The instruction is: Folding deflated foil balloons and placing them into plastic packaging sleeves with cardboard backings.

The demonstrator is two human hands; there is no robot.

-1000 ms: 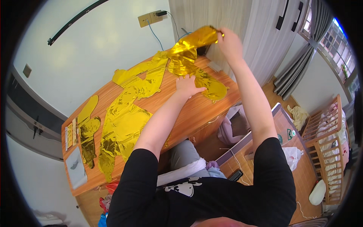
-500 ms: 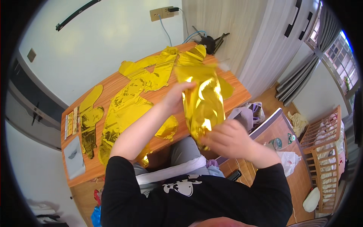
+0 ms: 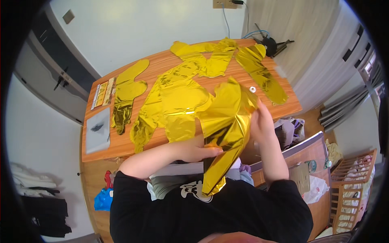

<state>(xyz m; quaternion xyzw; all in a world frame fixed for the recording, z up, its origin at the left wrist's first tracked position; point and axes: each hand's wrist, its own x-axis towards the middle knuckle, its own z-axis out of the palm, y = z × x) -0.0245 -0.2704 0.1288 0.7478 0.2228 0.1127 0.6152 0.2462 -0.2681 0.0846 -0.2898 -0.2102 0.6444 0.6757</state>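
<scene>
Both of my hands hold a shiny gold foil balloon [image 3: 229, 113], uninflated and creased, in front of my chest over the near edge of the wooden table [image 3: 156, 67]. My left hand [image 3: 206, 150] grips its lower left side, thumb on top. At its upper right edge my right hand [image 3: 262, 119] is closed round the foil, its fingers partly hidden. More flat gold foil balloons lie on the table: a big central one [image 3: 182, 97], a curved one [image 3: 129, 91] to the left, and a long one [image 3: 265, 77] to the right. A small white roll [image 3: 252, 89] sits beside the held foil.
At the table's left end lie a printed card [image 3: 104, 94] and a clear plastic sheet [image 3: 98, 131]. A black router [image 3: 269, 45] stands at the far right corner. Right of me are a bag [image 3: 289, 131], a low table [image 3: 298, 162] and a wooden crib [image 3: 352, 178].
The held foil has gone from a narrow upright bundle to a wider, bent shape. My left hand has come down and nearer, while my right hand has risen. The view has turned left.
</scene>
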